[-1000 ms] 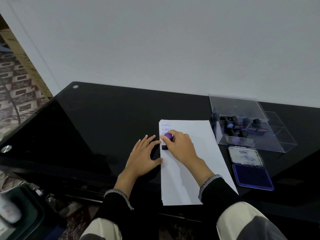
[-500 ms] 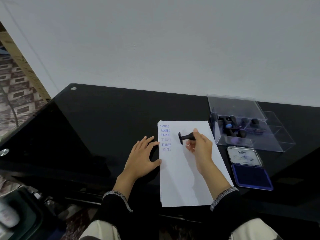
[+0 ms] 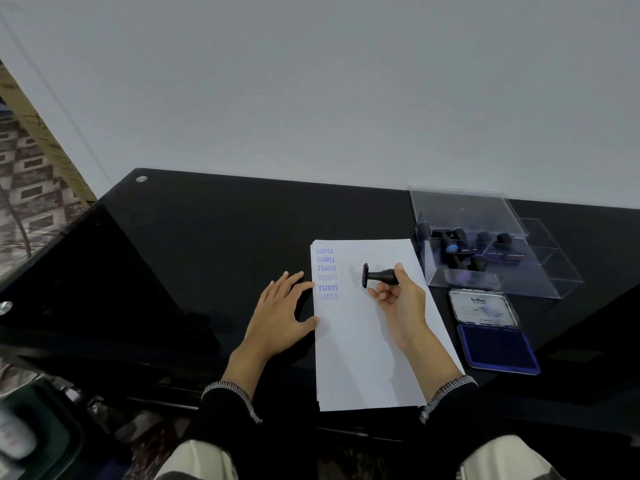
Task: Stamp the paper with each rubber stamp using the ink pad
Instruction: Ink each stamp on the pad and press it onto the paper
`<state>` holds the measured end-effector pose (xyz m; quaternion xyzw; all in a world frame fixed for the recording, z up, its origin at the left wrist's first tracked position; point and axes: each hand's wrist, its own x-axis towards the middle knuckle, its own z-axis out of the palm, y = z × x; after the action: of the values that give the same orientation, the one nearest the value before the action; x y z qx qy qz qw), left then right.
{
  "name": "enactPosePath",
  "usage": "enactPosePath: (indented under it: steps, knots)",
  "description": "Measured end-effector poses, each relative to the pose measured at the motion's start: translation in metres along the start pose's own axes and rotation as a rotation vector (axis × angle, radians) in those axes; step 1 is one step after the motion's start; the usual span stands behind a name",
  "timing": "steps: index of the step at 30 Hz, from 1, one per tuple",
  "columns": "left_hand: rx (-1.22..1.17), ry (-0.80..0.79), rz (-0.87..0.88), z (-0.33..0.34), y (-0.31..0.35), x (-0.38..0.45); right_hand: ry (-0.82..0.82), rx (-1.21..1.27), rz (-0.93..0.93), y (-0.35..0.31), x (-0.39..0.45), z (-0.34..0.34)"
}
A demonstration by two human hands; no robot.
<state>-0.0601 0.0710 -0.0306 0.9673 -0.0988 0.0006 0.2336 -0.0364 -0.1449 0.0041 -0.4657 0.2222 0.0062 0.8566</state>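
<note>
A white sheet of paper (image 3: 367,341) lies on the black table, with several blue SAMPLE prints in a column down its upper left edge. My right hand (image 3: 401,299) holds a black rubber stamp (image 3: 375,276) by its handle above the paper, lying sideways with its face turned left. My left hand (image 3: 280,313) rests flat on the table, fingertips touching the paper's left edge. The open blue ink pad (image 3: 498,348) sits to the right of the paper, lid folded back.
A clear plastic box (image 3: 485,271) holding several more stamps stands behind the ink pad at the right, its lid open. The glossy black table (image 3: 194,258) runs to a white wall at the back. A dark green object lies below the table's edge, lower left.
My right hand lifted the stamp off the paper's left edge, leaving new SAMPLE prints, and moved it right while turning it on its side. My left hand stayed put.
</note>
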Motion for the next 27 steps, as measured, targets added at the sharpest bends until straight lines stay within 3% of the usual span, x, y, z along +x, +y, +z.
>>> enactPosePath:
  steps: [9,16,20,27]
  knots:
    - [-0.178,-0.07,-0.131,-0.011,0.026,0.001,-0.032,0.07,-0.042,-0.027,-0.016,-0.014]
    - [-0.461,0.018,0.045,0.026,0.121,0.005,0.061,-0.009,-0.217,-0.076,-0.032,-0.065]
    - [-0.454,-0.036,0.174,0.053,0.167,0.011,0.125,-0.155,-0.326,-0.101,-0.039,-0.116]
    - [-0.244,-0.123,0.242,0.081,0.194,0.012,0.185,-0.68,-0.447,-0.117,-0.053,-0.186]
